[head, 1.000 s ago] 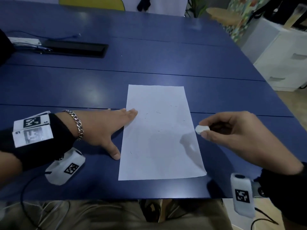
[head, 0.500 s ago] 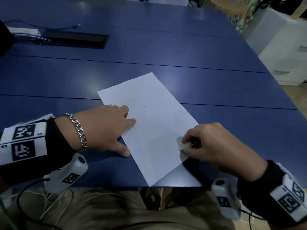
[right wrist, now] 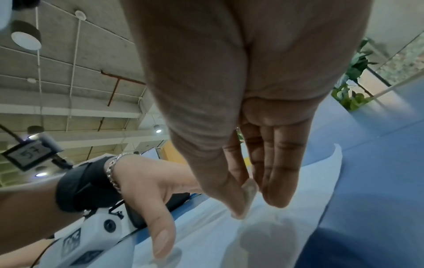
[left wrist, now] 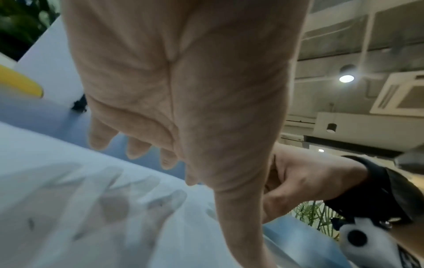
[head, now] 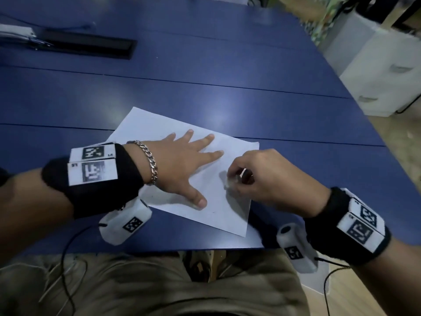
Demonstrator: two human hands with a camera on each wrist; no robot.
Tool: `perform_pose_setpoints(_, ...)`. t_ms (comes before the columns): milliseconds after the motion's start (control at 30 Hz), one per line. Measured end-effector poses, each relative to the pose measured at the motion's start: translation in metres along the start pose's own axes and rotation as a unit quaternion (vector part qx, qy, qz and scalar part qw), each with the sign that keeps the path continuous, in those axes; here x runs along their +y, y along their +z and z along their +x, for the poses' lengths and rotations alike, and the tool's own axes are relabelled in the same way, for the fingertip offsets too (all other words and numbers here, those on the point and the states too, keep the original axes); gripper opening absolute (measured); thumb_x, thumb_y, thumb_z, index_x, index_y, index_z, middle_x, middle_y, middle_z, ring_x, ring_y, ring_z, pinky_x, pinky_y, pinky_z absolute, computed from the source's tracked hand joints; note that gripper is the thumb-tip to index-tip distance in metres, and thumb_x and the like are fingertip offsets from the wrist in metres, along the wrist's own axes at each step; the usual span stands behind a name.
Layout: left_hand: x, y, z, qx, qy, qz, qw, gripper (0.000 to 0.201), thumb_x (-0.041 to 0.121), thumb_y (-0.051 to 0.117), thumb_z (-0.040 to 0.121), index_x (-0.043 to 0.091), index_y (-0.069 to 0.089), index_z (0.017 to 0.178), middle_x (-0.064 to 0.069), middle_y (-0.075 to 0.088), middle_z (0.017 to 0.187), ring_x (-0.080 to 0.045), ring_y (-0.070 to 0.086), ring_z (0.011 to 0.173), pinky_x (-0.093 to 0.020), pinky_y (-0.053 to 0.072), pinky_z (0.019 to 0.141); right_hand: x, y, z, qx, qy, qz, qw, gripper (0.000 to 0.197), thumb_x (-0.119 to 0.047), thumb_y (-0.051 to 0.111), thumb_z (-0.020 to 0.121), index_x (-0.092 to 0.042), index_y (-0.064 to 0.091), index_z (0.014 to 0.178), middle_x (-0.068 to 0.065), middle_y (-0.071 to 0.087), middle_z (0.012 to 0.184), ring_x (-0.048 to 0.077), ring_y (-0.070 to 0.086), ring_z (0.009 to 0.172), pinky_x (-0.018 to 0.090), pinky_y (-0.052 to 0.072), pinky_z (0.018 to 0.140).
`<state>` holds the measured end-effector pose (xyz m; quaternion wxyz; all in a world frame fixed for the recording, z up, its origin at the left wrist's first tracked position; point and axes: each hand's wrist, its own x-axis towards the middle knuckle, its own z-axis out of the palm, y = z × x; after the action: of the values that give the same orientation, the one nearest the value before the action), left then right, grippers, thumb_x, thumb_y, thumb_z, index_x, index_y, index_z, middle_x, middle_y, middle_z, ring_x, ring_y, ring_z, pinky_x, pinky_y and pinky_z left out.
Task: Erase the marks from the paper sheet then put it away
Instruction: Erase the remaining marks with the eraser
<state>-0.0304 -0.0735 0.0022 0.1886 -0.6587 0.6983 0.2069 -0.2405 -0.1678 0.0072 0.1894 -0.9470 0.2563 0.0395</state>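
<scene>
A white paper sheet (head: 227,208) lies skewed on the blue table (head: 205,92), near its front edge. My left hand (head: 182,165) lies flat on the sheet with fingers spread, pressing it down. My right hand (head: 262,179) pinches a small white eraser (head: 229,182) between thumb and fingers and holds it against the sheet's right part. The right wrist view shows the eraser (right wrist: 249,192) between thumb and fingertips, just above the paper (right wrist: 286,208). In the left wrist view the left hand's (left wrist: 183,108) spread fingers rest on the paper (left wrist: 69,208). A faint small mark (head: 213,211) shows near the left thumb.
A black recessed cable tray (head: 91,46) and a white power strip (head: 16,33) sit at the table's far left. A white cabinet (head: 382,71) stands beyond the table's right side. My lap is just below the table's front edge.
The sheet has turned further, its long side now running left to right. My left hand moved from the sheet's edge onto its middle, fingers spread. My right hand carried the eraser onto the paper.
</scene>
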Motion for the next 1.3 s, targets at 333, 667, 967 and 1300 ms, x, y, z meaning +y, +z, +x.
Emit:
perform_pose_setpoints(333, 0.007, 0.024, 0.015, -0.013, -0.016, -0.003, 1.0, 0.135, 0.106, 0.048, 0.058, 0.052, -0.034, 0.151, 0.008, -0.045, 0.162, -0.049, -0.027, 0.153, -0.076, 0.001, 0.119, -0.016, 0.01, -0.013, -0.022, -0.059, -0.022, 0.998, 0.007, -0.025, 0.064, 0.084, -0.025, 0.069, 0.09, -0.008, 0.062, 0.081, 0.011, 0.059, 0.071, 0.033, 0.054, 0.068)
perform_pose_setpoints(667, 0.007, 0.024, 0.015, -0.012, -0.018, 0.003, 1.0, 0.136, 0.107, 0.047, 0.055, 0.053, -0.035, 0.15, 0.01, -0.044, 0.162, -0.047, -0.027, 0.153, -0.076, 0.001, 0.12, -0.01, 0.005, -0.005, -0.008, -0.041, -0.051, 0.998, 0.012, -0.03, 0.062, 0.083, -0.025, 0.072, 0.088, -0.007, 0.068, 0.078, 0.012, 0.062, 0.069, 0.034, 0.056, 0.069)
perform_pose_setpoints(967, 0.008, 0.023, 0.015, -0.017, -0.021, 0.001, 1.0, 0.137, 0.107, 0.048, 0.055, 0.054, -0.035, 0.149, 0.012, -0.046, 0.161, -0.045, -0.028, 0.153, -0.075, -0.001, 0.12, -0.005, -0.004, 0.008, -0.009, -0.026, -0.059, 0.998, 0.013, -0.032, 0.063, 0.084, -0.023, 0.071, 0.087, -0.006, 0.068, 0.077, 0.012, 0.062, 0.071, 0.037, 0.056, 0.072)
perform_pose_setpoints(1300, 0.007, 0.021, 0.014, -0.017, -0.015, 0.007, 1.0, 0.136, 0.106, 0.049, 0.057, 0.054, -0.036, 0.149, 0.011, -0.046, 0.161, -0.045, -0.029, 0.153, -0.074, -0.002, 0.12, -0.006, 0.001, -0.03, 0.056, -0.011, 0.018, 0.998, 0.019, -0.024, 0.071, 0.085, -0.03, 0.075, 0.104, -0.012, 0.07, 0.086, 0.006, 0.067, 0.076, 0.02, 0.053, 0.075)
